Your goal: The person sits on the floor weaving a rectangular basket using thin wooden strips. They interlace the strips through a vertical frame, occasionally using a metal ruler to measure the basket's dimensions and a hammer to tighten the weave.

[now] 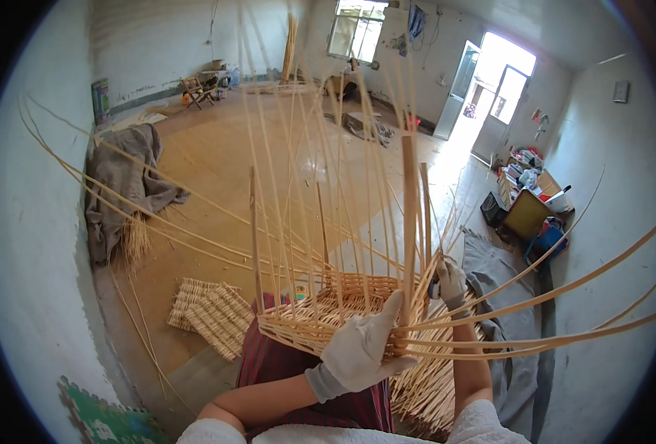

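Note:
A half-woven wicker basket rests on my lap, its low woven walls topped by tall thin upright willow rods. My left hand, in a whitish work glove, grips the basket's near right corner beside a thick upright stake. Several long willow rods run out from that corner to the right. Behind the corner stakes, my right hand, also gloved, is closed, with a small dark-blue thing at its fingers that I cannot make out. More long rods fan out from the basket to the left.
A pile of willow rods lies beside my right leg, next to a grey cloth. Two woven panels lie on the floor at left. A grey cloth covers a bundle by the left wall. Clutter stands along the right wall.

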Available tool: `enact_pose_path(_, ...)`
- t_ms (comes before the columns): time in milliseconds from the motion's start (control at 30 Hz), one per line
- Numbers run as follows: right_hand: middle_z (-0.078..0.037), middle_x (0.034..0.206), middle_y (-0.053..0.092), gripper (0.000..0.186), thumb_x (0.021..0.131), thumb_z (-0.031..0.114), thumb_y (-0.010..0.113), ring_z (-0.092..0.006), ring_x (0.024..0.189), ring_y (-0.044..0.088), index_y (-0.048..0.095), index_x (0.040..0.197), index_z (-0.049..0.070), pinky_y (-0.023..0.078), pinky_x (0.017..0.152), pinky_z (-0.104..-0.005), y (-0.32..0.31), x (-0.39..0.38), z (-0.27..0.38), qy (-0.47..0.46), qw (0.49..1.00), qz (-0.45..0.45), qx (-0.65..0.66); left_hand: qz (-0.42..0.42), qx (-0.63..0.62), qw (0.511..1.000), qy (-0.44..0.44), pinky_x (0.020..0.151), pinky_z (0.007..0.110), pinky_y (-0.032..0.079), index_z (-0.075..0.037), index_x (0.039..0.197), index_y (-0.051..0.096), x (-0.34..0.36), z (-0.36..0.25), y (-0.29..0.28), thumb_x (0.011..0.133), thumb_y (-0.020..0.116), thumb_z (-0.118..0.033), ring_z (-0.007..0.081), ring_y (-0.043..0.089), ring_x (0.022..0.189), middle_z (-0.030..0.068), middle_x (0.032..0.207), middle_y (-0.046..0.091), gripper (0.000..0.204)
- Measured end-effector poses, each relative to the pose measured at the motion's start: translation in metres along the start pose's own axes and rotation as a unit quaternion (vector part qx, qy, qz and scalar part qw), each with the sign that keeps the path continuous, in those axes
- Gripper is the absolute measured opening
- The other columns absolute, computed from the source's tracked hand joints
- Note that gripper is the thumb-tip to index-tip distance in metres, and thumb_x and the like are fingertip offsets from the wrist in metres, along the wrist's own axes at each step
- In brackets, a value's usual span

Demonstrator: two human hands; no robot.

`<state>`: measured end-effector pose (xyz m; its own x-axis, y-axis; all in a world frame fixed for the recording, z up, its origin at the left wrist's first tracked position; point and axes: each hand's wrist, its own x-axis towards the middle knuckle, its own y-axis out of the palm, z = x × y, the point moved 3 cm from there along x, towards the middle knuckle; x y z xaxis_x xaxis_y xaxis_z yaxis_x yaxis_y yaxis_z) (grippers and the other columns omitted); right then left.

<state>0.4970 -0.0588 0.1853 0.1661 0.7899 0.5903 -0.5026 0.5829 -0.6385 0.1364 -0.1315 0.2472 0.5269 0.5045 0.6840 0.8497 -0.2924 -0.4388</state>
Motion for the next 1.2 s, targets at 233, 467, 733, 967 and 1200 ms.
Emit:
enact_pose_path(233,-0.023,0.088,0.066,0.039,0.105,0.032,0.048,-0.0425,0.091,0.064,0.066,0.102,-0.003,0.049,0.08,-0.049,-0.034,-0.069,-0.039,-0.073,0.988,-0.047,-0.124,-0.014,0.002,1.0,0.019,0.074,0.044,0.053,0.007,0.158,0.028,0.015,-0.01,0.018,0.076,0.086,-0.036,0.0358,0.066,0.077,0.0158,0.088,0.067,0.109)
enact_pose_path(467,-0.009,0.079,0.067,0.056,0.108,0.049,0.048,-0.0165,0.072,0.064,0.067,0.102,-0.003,0.05,0.066,-0.0351,-0.099,-0.156,-0.06,0.182,0.976,-0.085,0.082,-0.015,-0.073,0.995,0.071,0.079,0.045,0.049,-0.001,0.155,0.038,0.024,-0.02,0.067,0.082,0.077,-0.03,0.0306,0.066,0.081,0.0117,0.088,0.065,0.088)
enact_pose_path(733,-0.013,0.078,0.066,0.05,0.106,0.045,0.05,-0.0245,0.072,0.064,0.068,0.097,0.0,0.049,0.066,-0.0401,-0.169,-0.222,-0.046,0.26,0.956,-0.131,-0.036,0.039,-0.193,0.977,0.078,0.073,0.046,0.054,-0.01,0.131,0.055,0.06,0.022,0.079,0.075,0.081,-0.025,0.0371,0.068,0.083,0.0145,0.09,0.067,0.063)
enact_pose_path(967,-0.018,0.077,0.064,0.034,0.104,0.036,0.055,-0.0336,0.076,0.065,0.066,0.095,0.005,0.05,0.07,-0.0436,-0.121,-0.086,0.06,0.106,0.954,0.079,-0.268,0.017,-0.166,0.984,-0.066,0.08,0.039,0.057,-0.004,0.127,0.057,0.074,0.186,0.054,0.081,0.085,-0.037,0.0254,0.069,0.085,0.0127,0.095,0.067,0.064)
enact_pose_path(1200,-0.015,0.095,0.073,0.03,0.1,0.029,0.053,-0.0315,0.089,0.071,0.068,0.116,0.009,0.055,0.073,-0.0462,-0.002,-0.019,0.026,0.062,0.864,0.251,-0.432,0.073,-0.446,0.804,-0.388,0.083,0.033,0.057,-0.005,0.122,0.061,0.02,0.291,0.031,0.08,0.089,-0.02,0.0163,0.066,0.093,0.0037,0.101,0.066,0.053)
